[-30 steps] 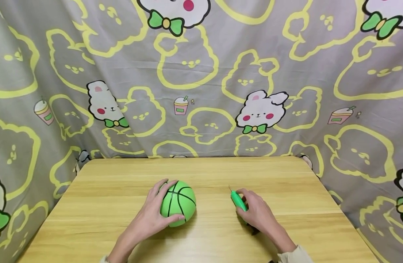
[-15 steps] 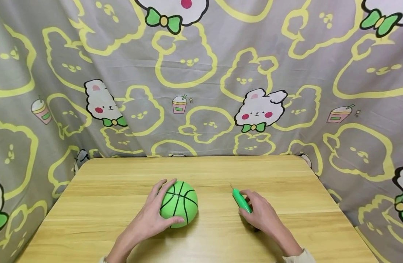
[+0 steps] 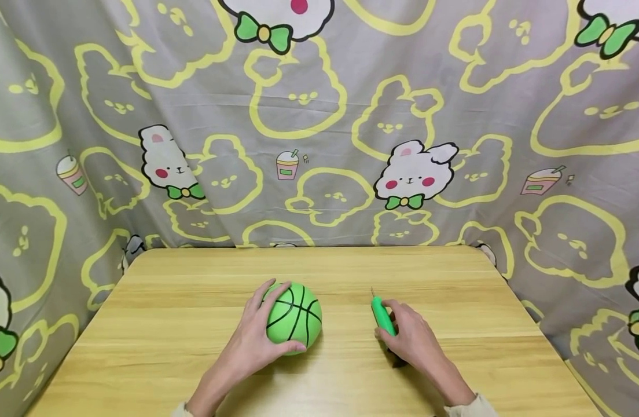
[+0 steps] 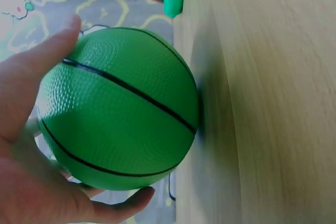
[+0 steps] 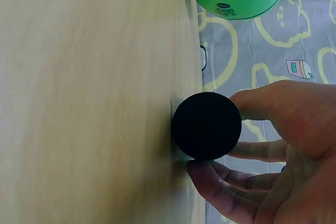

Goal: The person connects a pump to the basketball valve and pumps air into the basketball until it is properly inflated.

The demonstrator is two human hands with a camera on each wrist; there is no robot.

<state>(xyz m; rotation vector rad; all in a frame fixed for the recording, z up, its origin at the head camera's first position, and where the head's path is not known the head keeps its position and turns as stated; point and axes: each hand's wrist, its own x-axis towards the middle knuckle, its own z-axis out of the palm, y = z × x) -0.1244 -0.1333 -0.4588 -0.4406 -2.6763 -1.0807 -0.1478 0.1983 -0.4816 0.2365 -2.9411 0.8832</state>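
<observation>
A green mini basketball point(image 3: 297, 322) with black lines rests on the table, left of centre. My left hand point(image 3: 250, 343) holds it from the left side, fingers over the far top and thumb along the near side. To the right, my right hand point(image 3: 415, 337) grips a green hand ball pump point(image 3: 384, 316) lying low over the table. Its thin needle point(image 3: 373, 292) points away from me, apart from the ball. In the right wrist view the pump's round black end point(image 5: 207, 126) faces the camera, with thumb and fingers around it. The needle is hidden there.
The light wood table point(image 3: 319, 382) has its far edge against a grey curtain point(image 3: 330, 121) with yellow outlines and white rabbits. Curtain also hangs along both sides. A gap of bare tabletop lies between ball and pump.
The ball has turned and shifted a little to the right with my left hand on it. The pump has moved slightly right and away from me, its tip pointing more straight ahead.
</observation>
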